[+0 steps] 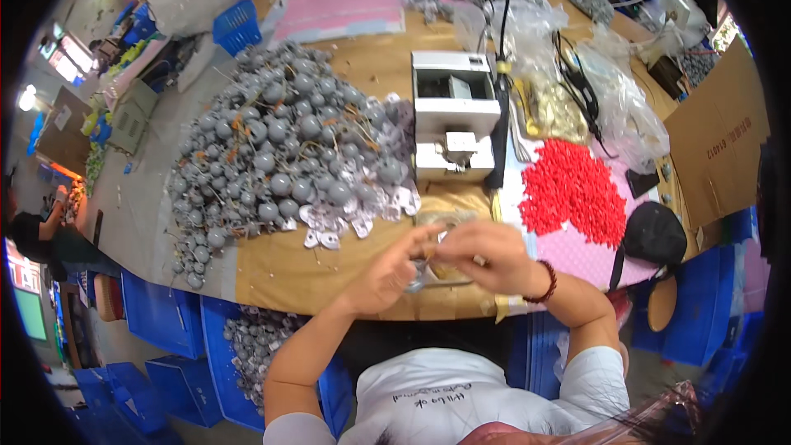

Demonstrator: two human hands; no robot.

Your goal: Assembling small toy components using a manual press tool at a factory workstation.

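Note:
My left hand [386, 276] and my right hand [492, 257] meet over the near edge of the table, in front of a white and grey bench machine [454, 111]. The fingers of both are bent into a pinch at one spot. What lies between the fingertips is too small and too covered to name; a greyish, shiny bit shows under them. Left of the machine spreads a big heap of grey balls with thin wires [280, 144]. Flat pale pieces [329, 227] lie along its near side. To the right is a pile of small red parts [571, 189].
Clear plastic bags [622, 99] and a black cable [583, 86] lie behind the red pile. A black pouch [655, 233] sits at the right edge beside a cardboard sheet [718, 144]. At the back left stands a blue basket [236, 26]. Blue bins [165, 313] stand below the table.

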